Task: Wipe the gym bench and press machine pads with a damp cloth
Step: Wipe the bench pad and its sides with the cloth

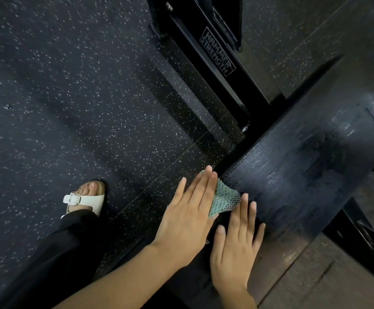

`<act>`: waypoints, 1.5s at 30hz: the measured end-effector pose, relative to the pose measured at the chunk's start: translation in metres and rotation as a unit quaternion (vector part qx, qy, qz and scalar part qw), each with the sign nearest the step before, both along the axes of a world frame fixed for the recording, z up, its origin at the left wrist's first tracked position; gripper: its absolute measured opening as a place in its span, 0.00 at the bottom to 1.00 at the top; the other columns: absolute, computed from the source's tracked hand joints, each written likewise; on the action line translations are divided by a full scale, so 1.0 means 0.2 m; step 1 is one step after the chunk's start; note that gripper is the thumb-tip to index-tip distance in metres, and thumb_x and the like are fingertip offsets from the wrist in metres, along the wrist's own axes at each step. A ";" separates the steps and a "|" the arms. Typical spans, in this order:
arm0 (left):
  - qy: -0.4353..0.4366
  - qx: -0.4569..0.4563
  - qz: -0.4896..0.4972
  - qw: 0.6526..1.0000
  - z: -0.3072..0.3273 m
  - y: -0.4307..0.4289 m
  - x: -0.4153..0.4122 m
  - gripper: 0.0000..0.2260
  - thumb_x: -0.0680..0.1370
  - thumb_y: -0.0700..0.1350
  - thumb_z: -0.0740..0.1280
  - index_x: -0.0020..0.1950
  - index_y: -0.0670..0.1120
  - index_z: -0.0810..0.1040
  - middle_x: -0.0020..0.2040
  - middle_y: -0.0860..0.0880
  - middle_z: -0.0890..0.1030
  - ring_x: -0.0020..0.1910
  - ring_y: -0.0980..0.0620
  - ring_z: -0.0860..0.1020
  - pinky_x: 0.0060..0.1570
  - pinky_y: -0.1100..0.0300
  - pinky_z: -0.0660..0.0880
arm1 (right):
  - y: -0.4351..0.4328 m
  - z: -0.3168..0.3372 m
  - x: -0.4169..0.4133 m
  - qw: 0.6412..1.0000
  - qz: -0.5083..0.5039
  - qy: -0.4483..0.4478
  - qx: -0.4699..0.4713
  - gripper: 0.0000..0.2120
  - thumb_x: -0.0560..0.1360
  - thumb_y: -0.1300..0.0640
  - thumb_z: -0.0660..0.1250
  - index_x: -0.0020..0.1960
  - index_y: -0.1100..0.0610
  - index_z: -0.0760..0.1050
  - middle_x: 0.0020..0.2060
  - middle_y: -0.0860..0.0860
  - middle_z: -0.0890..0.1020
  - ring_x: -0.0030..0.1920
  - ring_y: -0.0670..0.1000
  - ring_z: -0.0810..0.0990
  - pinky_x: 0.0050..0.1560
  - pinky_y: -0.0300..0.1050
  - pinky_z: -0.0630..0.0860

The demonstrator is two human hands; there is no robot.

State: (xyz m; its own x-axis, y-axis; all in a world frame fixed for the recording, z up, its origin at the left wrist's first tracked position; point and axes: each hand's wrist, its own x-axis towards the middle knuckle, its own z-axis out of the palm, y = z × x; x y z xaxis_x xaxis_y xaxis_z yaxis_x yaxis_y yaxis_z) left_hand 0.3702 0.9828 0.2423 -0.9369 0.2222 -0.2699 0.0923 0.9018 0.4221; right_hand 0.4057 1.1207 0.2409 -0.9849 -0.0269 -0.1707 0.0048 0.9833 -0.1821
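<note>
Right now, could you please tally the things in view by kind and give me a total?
hands: 2 (left hand flat on the cloth, right hand flat on the pad)
teal cloth: 1
black bench pad: 1
white sandal: 1
Hammer Strength label: 1
Total: 6
</note>
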 end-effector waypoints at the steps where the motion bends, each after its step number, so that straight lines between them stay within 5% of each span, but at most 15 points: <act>1: 0.001 0.000 -0.002 1.000 0.00 -0.01 0.02 0.31 0.79 0.53 0.50 0.79 0.37 0.57 0.80 0.40 0.58 0.77 0.46 0.63 0.74 0.46 0.53 | 0.00 -0.01 0.03 1.000 -0.004 -0.003 0.000 0.27 0.84 0.46 0.40 0.81 0.54 0.49 0.81 0.45 0.49 0.80 0.51 0.50 0.77 0.58 0.46; 13: 0.008 0.060 -0.051 0.997 -0.05 -0.09 0.01 0.31 0.82 0.53 0.50 0.80 0.37 0.52 0.81 0.41 0.54 0.78 0.48 0.59 0.75 0.48 0.58 | -0.02 -0.01 0.04 1.000 -0.022 -0.012 0.019 0.27 0.82 0.49 0.44 0.80 0.54 0.51 0.81 0.44 0.49 0.80 0.50 0.49 0.77 0.57 0.45; 24: -0.023 0.119 -0.054 0.991 -0.05 -0.21 0.22 0.30 0.83 0.52 0.47 0.81 0.43 0.39 0.82 0.48 0.42 0.80 0.56 0.45 0.78 0.49 0.46 | -0.01 -0.01 0.03 1.000 -0.018 0.018 -0.001 0.28 0.82 0.50 0.47 0.81 0.49 0.48 0.80 0.43 0.50 0.80 0.48 0.49 0.77 0.53 0.42; 45: 0.057 0.043 -0.022 0.997 -0.08 -0.27 0.44 0.31 0.81 0.51 0.51 0.80 0.39 0.50 0.80 0.44 0.58 0.76 0.51 0.65 0.73 0.42 0.62 | -0.03 -0.03 0.04 0.999 -0.008 0.042 0.018 0.29 0.81 0.51 0.46 0.81 0.53 0.51 0.81 0.46 0.50 0.80 0.49 0.47 0.77 0.61 0.48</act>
